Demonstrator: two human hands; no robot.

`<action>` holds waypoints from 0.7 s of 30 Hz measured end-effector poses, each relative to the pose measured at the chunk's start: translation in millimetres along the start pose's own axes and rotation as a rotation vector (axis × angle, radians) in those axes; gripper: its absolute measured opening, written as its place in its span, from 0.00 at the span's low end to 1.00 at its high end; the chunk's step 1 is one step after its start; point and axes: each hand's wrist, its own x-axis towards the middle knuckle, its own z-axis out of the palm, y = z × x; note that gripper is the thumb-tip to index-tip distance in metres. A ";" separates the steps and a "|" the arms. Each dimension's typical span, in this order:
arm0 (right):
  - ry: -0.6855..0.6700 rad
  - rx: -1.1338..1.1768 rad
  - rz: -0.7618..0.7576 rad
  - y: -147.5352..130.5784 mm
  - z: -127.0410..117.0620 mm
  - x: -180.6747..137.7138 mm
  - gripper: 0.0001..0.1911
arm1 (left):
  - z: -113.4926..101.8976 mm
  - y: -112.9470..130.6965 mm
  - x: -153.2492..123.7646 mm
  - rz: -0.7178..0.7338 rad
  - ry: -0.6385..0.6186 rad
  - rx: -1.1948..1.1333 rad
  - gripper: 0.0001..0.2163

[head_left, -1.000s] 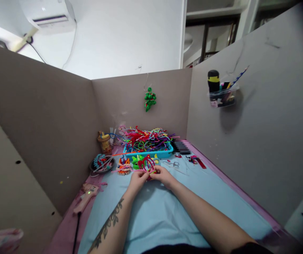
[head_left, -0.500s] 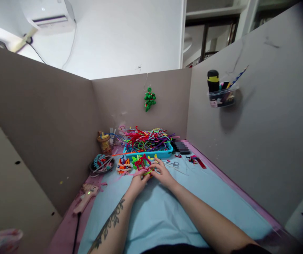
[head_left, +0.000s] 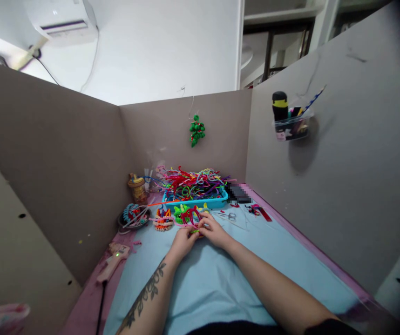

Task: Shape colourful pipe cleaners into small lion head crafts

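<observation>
My left hand (head_left: 183, 241) and my right hand (head_left: 215, 231) meet over the blue cloth, fingertips pinched together. Between them is a pipe-cleaner piece (head_left: 189, 217) with dark red loops, plus pink and lime-green parts. A pink pipe cleaner (head_left: 168, 218) sticks out from it to the left. My fingers hide the lower part of the piece. Just behind stand a green pipe-cleaner figure (head_left: 179, 212) and a yellow one (head_left: 205, 207), partly covered. To the left sits an orange and cream pipe-cleaner piece (head_left: 163, 220).
A blue tray (head_left: 217, 203) heaped with pipe cleaners stands at the back. Scissors (head_left: 231, 216) lie right of my hands. On the left are a dark bowl (head_left: 140, 224), a yellow-lidded cup (head_left: 137, 187) and a pink corded hot glue gun (head_left: 114, 263). Grey partitions enclose the table.
The pink pipe cleaner has swung up and now points left, across the orange and cream piece. My fingers have shifted slightly on the piece, still holding it in nearly the same place.
</observation>
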 end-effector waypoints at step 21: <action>0.083 -0.078 -0.081 -0.8 1.0 -0.1 0.05 | -3.4 -0.1 -0.5 -0.013 0.065 -0.142 0.09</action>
